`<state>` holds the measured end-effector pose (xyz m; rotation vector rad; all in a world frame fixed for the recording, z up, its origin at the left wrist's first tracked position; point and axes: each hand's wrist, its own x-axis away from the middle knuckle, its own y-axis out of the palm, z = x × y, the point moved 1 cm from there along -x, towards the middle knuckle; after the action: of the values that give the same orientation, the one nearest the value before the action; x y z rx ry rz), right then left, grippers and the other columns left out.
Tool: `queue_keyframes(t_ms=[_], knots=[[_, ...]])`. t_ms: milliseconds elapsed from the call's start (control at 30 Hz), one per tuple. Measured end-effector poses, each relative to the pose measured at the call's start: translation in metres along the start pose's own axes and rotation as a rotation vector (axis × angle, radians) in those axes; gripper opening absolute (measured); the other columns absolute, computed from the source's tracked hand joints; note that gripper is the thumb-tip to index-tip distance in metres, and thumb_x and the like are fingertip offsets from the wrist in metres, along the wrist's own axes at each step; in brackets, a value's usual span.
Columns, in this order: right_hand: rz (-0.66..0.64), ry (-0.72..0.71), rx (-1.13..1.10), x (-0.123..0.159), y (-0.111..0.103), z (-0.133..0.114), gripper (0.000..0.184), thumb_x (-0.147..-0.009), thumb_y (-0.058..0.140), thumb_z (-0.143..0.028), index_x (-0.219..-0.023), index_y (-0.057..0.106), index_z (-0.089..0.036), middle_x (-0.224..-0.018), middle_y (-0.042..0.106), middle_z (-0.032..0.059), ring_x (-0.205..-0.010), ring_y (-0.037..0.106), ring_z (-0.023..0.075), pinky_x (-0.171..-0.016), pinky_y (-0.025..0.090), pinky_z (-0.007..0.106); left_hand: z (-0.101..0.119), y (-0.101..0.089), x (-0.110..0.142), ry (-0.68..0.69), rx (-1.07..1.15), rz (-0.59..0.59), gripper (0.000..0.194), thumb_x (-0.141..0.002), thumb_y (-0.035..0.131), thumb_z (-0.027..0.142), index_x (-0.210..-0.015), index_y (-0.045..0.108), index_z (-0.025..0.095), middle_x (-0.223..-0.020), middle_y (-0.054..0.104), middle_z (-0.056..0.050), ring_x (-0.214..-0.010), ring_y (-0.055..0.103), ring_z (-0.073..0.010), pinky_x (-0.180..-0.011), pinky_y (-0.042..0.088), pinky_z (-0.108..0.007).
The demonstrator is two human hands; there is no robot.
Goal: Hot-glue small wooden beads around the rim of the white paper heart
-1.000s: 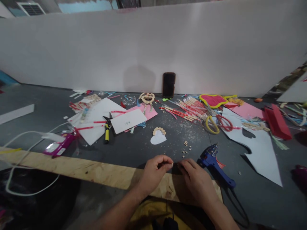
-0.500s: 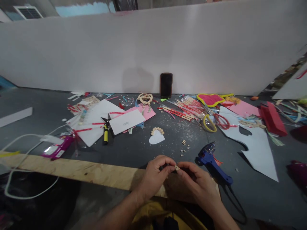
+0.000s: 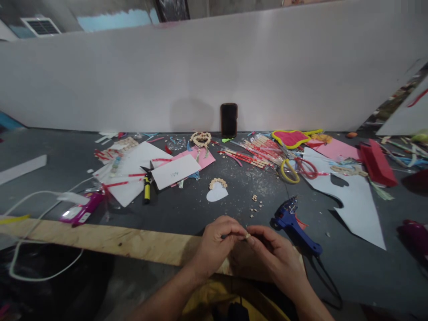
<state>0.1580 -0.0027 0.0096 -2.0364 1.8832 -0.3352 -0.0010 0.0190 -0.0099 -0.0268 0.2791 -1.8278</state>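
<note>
My left hand (image 3: 219,240) and my right hand (image 3: 276,249) meet over the table's wooden front edge, fingertips pinched together. Between them is a small beige piece (image 3: 248,236), like the wooden bits on the table, mostly covered by the fingers. Ahead lies a white paper heart (image 3: 217,193), partly edged with beige pieces (image 3: 219,182). Several loose beige bits (image 3: 256,205) are scattered just beyond my hands. A blue glue gun (image 3: 297,229) rests close to my right hand, its nozzle end pointing away from me.
Yellow-and-red-handled scissors (image 3: 290,171) and cut white paper (image 3: 363,209) lie to the right. Pliers (image 3: 147,189), a white card (image 3: 175,171) and a magenta device (image 3: 82,209) with a white cable are left. A phone (image 3: 229,120) leans against the white partition (image 3: 133,80).
Both hands stay nearly in place, with the small piece turned slightly between the fingertips. The view has shifted a little; nothing on the table has visibly moved.
</note>
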Motion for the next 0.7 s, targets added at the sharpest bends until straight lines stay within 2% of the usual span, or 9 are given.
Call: queue_keyframes(t_ms=[200,300,433,533,700], knots=[[0.06,-0.022,-0.043,0.003,-0.002,0.004,0.016,-0.08,0.056,-0.03,-0.089,0.066,-0.021,-0.081,0.073,0.0017,-0.072,0.068,0.0147,-0.063,0.055,0.019,0.0,-0.001,0.002,0.012,0.039,-0.012,0.014,-0.079,0.061,0.019,-0.087,0.073,0.019,-0.083,0.067,-0.006,-0.081,0.06,-0.0164,-0.073,0.046,-0.024],[0.072,-0.061,-0.01,0.006,-0.003,0.008,0.017,-0.082,0.055,-0.029,-0.092,0.065,-0.021,-0.085,0.072,0.0024,-0.075,0.068,0.0147,-0.065,0.054,0.02,0.0,-0.001,0.002,-0.057,0.064,0.022,0.014,-0.079,0.061,0.022,-0.088,0.071,0.018,-0.084,0.068,-0.005,-0.081,0.06,-0.0166,-0.073,0.045,-0.024],[0.101,-0.225,0.134,0.007,-0.003,0.012,0.016,-0.084,0.053,-0.025,-0.096,0.063,-0.021,-0.088,0.071,0.0037,-0.078,0.067,0.0146,-0.069,0.054,0.022,0.002,-0.001,0.001,-0.195,0.05,0.026,0.012,-0.078,0.061,0.025,-0.077,0.068,0.016,-0.073,0.064,-0.003,-0.07,0.057,-0.0148,-0.065,0.043,-0.022],[0.122,-0.351,0.251,0.008,-0.002,0.011,0.016,-0.084,0.052,-0.023,-0.097,0.062,-0.022,-0.088,0.07,0.0049,-0.079,0.067,0.0159,-0.069,0.054,0.025,0.005,0.0,0.0,-0.192,0.002,0.001,0.012,-0.076,0.062,0.026,-0.072,0.067,0.016,-0.071,0.064,-0.003,-0.07,0.056,-0.0148,-0.065,0.042,-0.022],[0.122,-0.431,0.313,0.008,-0.002,0.005,0.015,-0.084,0.051,-0.02,-0.097,0.059,-0.021,-0.086,0.07,0.0043,-0.077,0.066,0.0148,-0.066,0.054,0.024,0.006,0.001,0.001,-0.211,-0.017,-0.006,0.016,-0.075,0.062,0.03,-0.07,0.067,0.016,-0.069,0.063,-0.003,-0.069,0.055,-0.0146,-0.065,0.042,-0.023]])
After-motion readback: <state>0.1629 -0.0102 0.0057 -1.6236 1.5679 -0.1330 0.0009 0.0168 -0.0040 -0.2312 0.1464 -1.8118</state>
